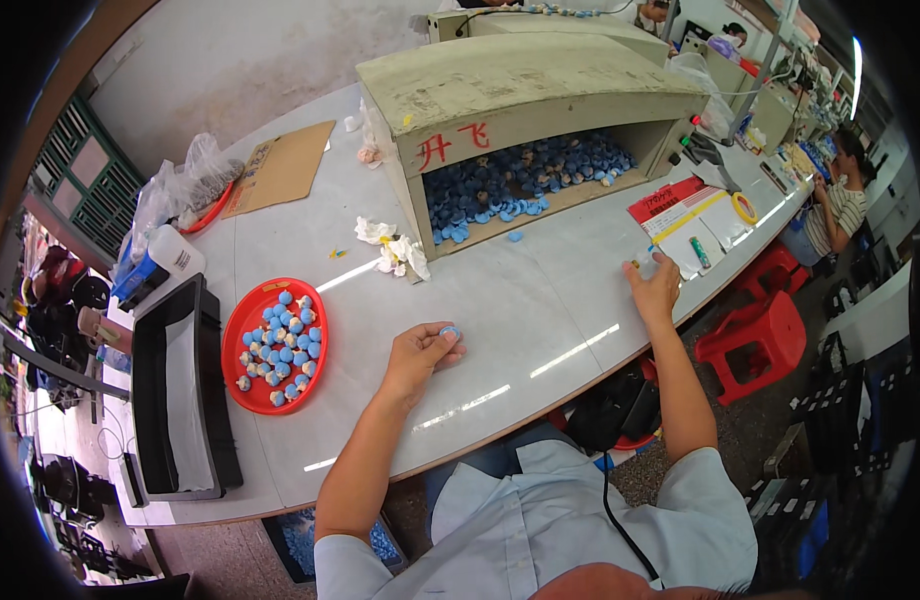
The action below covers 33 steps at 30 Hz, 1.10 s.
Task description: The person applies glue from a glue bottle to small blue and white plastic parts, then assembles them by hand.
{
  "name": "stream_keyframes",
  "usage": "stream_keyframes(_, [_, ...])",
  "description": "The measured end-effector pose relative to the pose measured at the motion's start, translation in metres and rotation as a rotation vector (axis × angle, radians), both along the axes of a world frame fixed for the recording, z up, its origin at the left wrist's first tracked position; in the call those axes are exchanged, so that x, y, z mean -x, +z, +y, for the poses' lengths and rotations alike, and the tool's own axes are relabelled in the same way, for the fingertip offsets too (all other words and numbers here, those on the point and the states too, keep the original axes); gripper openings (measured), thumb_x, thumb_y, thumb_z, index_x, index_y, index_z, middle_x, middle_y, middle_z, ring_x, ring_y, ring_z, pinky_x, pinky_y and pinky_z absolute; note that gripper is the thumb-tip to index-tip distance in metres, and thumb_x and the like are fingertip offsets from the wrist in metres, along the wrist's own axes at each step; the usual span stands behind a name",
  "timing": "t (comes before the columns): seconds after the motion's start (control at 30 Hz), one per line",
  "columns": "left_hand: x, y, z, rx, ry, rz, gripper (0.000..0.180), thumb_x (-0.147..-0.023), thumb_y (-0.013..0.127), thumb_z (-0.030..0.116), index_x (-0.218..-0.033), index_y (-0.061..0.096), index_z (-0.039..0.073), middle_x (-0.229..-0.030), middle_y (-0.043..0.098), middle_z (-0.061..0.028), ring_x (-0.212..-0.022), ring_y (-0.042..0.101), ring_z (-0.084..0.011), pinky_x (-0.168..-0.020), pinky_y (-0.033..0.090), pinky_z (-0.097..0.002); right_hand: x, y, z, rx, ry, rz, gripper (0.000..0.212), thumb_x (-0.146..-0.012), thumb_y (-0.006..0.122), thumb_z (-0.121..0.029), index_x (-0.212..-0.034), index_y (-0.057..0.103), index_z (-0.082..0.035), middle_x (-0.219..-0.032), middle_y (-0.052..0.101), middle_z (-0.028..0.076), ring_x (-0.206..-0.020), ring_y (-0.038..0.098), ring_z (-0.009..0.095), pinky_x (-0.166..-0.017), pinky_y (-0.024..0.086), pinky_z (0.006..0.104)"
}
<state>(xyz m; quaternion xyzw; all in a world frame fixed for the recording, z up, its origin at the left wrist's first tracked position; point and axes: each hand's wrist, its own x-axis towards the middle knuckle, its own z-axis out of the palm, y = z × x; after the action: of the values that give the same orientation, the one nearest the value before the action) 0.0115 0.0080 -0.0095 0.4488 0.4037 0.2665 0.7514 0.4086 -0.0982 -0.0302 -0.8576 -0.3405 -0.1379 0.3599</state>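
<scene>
Above the table's front part, my left hand (418, 358) pinches a small round blue piece (450, 331) between thumb and fingers. My right hand (656, 292), farther right, is closed on a small clear object (645, 263), perhaps a little bottle; the fingers cover part of it. To the left of my left hand is a red round tray (230, 345) with several small blue-and-cream figures (284, 335). A box-like housing (540, 90) stands across the table, many blue pieces (520, 185) heaped in its opening. One loose blue piece (515, 237) lies just before it.
A black bin (230, 440) with a pale liner sits at the left. Crumpled tissue (395, 248) and cardboard (280, 170) lie farther back. At the right are a yellow tape roll (744, 208), a green tube (699, 252) and papers. Red stools (755, 340) and a seated person (838, 205) are beyond.
</scene>
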Motion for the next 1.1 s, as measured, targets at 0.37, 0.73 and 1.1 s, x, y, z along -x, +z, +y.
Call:
stream_keyframes(0.37, [0.002,0.005,0.002,0.046,-0.051,-0.043,0.033,-0.091,0.066,0.009,-0.120,0.057,-0.005,-0.105,0.067,-0.0131,-0.094,0.068,-0.0184,-0.080,0.056,-0.0245,0.129,0.014,0.040,-0.189,0.988,0.584,0.031,-0.084,0.072,-0.008,-0.109,0.055,0.002,-0.090,0.065,0.006,-0.075,0.057,0.009,-0.062,0.045,0.0232])
stream_keyframes(0.73, [0.006,0.005,0.005,0.070,-0.187,-0.025,0.030,-0.089,0.068,0.006,-0.115,0.060,-0.007,-0.099,0.068,-0.0110,-0.087,0.069,-0.0176,-0.079,0.057,-0.0240,0.196,0.028,0.019,-0.326,1.174,0.431,0.023,-0.081,0.067,-0.004,-0.103,0.064,0.002,-0.085,0.066,0.011,-0.075,0.063,0.016,-0.068,0.050,0.0279])
stream_keyframes(1.1, [0.005,0.004,0.004,0.055,-0.231,0.010,0.030,-0.087,0.068,0.002,-0.113,0.060,-0.010,-0.097,0.068,-0.0135,-0.087,0.070,-0.0188,-0.081,0.058,-0.0258,0.197,0.018,0.019,-0.380,1.255,0.210,0.022,-0.077,0.065,-0.004,-0.098,0.064,0.003,-0.081,0.068,0.016,-0.065,0.065,0.027,-0.061,0.052,0.0339])
